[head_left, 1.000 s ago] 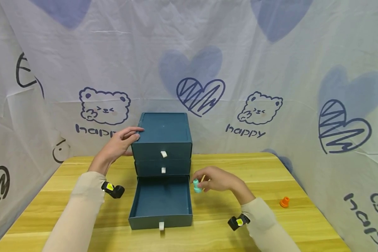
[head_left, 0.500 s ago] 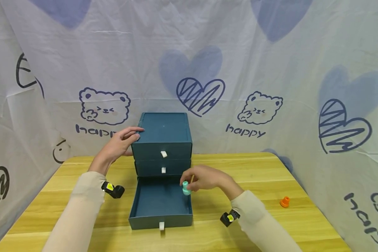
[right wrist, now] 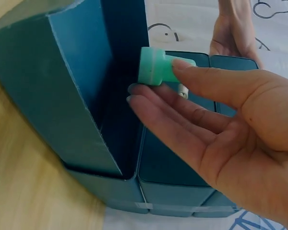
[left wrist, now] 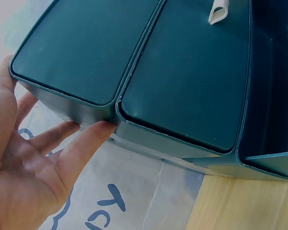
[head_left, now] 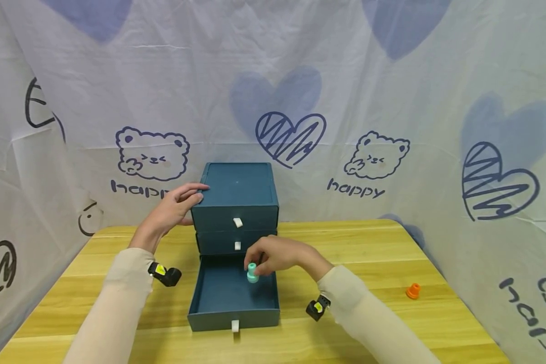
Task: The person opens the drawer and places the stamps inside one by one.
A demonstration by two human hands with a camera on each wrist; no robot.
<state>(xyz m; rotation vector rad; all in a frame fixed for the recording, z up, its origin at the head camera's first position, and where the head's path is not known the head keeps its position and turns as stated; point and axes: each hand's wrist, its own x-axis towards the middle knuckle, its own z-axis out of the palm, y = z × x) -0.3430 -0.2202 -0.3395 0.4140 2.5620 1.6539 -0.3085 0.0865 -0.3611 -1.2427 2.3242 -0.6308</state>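
A dark blue drawer unit (head_left: pixel 236 184) stands at the table's middle, its bottom drawer (head_left: pixel 234 290) pulled out and the two upper ones closed. My left hand (head_left: pixel 170 210) rests on the unit's upper left edge. In the left wrist view its fingers (left wrist: pixel 84 151) are spread, touching the side wall. Over the pulled-out drawer, my right hand (head_left: pixel 277 255) pinches a small mint-green stepped plastic piece (head_left: pixel 252 273) between thumb and fingers. The right wrist view shows this mint-green piece (right wrist: pixel 152 66) held beside the drawer's inner wall, wide end away from the palm.
An orange cone-shaped piece (head_left: pixel 413 290) with a wide base stands on the wooden table (head_left: pixel 346 303) at the right. White pull tabs (head_left: pixel 235 325) stick out from the drawer fronts. A printed white cloth (head_left: pixel 218 81) hangs behind the table and along both sides.
My right hand has moved left with the mint-green piece, from just right of the pulled-out drawer to above its inside. The left hand has stayed on the unit.
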